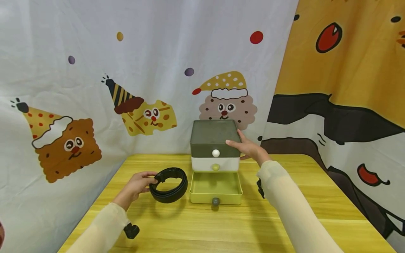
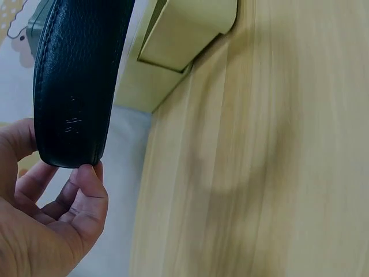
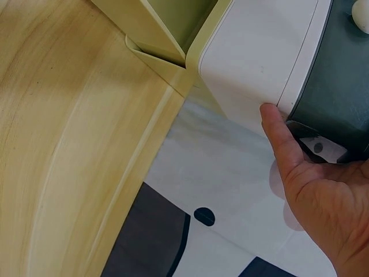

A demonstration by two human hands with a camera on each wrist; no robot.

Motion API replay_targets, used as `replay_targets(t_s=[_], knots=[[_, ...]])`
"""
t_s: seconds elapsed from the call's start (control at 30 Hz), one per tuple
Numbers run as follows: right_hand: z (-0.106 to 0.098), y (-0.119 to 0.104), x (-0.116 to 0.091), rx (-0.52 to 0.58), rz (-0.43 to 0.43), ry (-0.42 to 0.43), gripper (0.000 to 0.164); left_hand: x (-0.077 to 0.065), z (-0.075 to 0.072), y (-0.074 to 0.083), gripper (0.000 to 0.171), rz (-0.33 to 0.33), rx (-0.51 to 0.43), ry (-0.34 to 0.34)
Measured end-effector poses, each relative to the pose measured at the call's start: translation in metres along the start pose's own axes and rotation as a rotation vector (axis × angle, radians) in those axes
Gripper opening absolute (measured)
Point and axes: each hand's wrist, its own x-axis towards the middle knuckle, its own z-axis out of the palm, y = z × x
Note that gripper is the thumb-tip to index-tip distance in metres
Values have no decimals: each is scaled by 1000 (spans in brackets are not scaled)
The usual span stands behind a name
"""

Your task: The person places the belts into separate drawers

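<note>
My left hand point(image 1: 137, 184) pinches a coiled black leather belt point(image 1: 169, 198) between thumb and fingers. In the left wrist view the belt point(image 2: 78, 86) shows stitched edges and hangs over the table, its ring-shaped shadow below. Just right of it stands a small three-tier drawer box point(image 1: 215, 131), dark green on top, white in the middle and yellow-green at the bottom. The bottom drawer point(image 1: 229, 199) is pulled out, with nothing seen inside. My right hand point(image 1: 250, 147) rests against the box's right side, fingers spread; the right wrist view shows a fingertip at the white tier point(image 3: 253, 63).
The box stands near the back edge of a wooden table point(image 1: 196, 228). Behind it hangs a white curtain point(image 1: 158, 45) printed with cartoon snacks, and an orange and black cloth point(image 1: 294, 63) is at the right. Small round knobs point(image 1: 216, 153) stick out from the drawer fronts.
</note>
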Motion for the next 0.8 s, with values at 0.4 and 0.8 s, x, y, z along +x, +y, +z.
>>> replay_targets(t_s=[0.4,0.8], knots=[[0,1,-1,7,-10,-10,104,6,27,15,39,15,-28,-31],[0,1,0,-12,-4,-9,106,14,51,19,35,12,-61,-35]])
